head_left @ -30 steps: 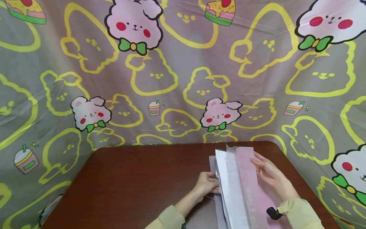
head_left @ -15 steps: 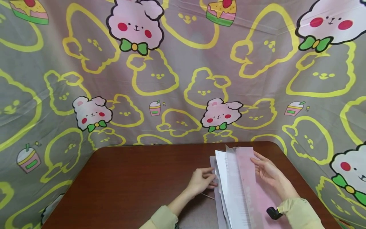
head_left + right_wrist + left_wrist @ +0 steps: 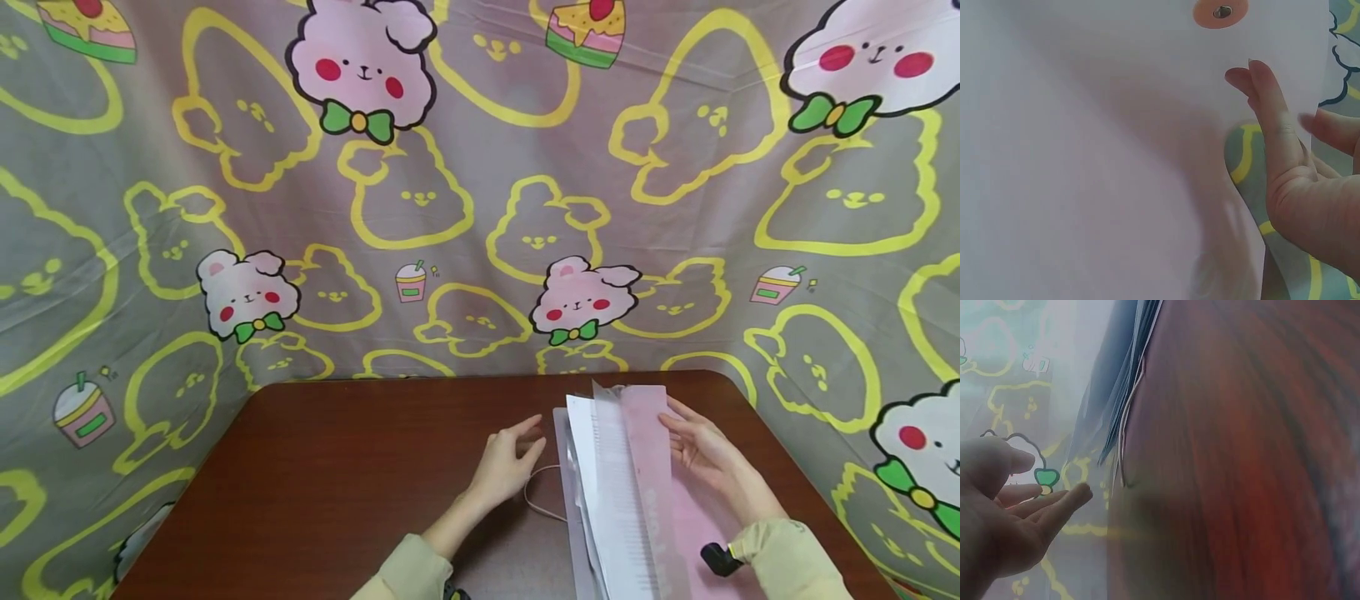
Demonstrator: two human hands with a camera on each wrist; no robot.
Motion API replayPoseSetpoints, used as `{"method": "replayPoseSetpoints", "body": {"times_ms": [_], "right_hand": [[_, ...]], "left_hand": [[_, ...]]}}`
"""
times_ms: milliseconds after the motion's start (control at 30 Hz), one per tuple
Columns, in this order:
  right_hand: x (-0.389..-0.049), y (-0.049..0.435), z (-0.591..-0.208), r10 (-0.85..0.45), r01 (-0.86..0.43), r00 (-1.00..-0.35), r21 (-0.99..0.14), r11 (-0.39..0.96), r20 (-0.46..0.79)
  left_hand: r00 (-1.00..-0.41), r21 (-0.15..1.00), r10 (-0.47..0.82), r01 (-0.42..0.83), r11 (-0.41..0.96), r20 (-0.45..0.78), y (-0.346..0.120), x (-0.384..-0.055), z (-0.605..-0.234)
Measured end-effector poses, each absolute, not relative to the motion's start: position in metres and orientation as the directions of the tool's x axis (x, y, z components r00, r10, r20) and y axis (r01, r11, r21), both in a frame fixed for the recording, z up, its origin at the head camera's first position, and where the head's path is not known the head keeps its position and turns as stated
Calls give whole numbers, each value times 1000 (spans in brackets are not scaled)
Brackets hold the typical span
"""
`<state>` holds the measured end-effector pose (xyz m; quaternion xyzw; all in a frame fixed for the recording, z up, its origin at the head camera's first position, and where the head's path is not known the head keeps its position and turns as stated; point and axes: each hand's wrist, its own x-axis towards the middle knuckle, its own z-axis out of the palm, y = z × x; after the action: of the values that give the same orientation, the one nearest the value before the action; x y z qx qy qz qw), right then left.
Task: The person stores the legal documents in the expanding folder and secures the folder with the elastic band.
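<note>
A pink document folder (image 3: 648, 467) stands toward the right of the table, its covers apart and white papers (image 3: 617, 492) between them. My right hand (image 3: 708, 458) holds its pink cover near the upper right edge, with straight fingers lying along the cover in the right wrist view. My left hand (image 3: 504, 462) hovers left of the folder, apart from it, fingers loosely extended and nothing in them. From the folder's left side a thin string (image 3: 526, 492) loops onto the table. An orange round button (image 3: 1202, 14) shows on the pink surface in the right wrist view.
The brown wooden table (image 3: 360, 467) extends left of the folder. A patterned cloth (image 3: 465, 150) with cartoon animals hangs behind the table and along both sides. A small black device (image 3: 720, 559) sits at the right sleeve's cuff.
My left hand has let go of the folder's left edge and moved away to the left, bringing the looped string into view. My right hand stays at the pink cover.
</note>
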<state>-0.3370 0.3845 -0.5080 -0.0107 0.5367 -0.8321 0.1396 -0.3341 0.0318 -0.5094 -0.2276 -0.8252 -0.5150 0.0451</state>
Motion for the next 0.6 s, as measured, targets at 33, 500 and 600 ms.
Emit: {"method": "replayPoseSetpoints", "body": {"times_ms": [33, 500, 600], "right_hand": [[-337, 384, -508, -243, 221, -961, -897, -384, -133], [-336, 378, -498, -178, 165, -977, -949, -269, -120], [-339, 374, -492, -135, 166, -980, -974, -152, -146]], "left_hand": [[-890, 813, 326, 434, 388, 320, 30, -335, -509], [-869, 665, 340, 494, 560, 358, 9, -339, -512], [-857, 667, 347, 514, 539, 380, 6, -341, -516]]}}
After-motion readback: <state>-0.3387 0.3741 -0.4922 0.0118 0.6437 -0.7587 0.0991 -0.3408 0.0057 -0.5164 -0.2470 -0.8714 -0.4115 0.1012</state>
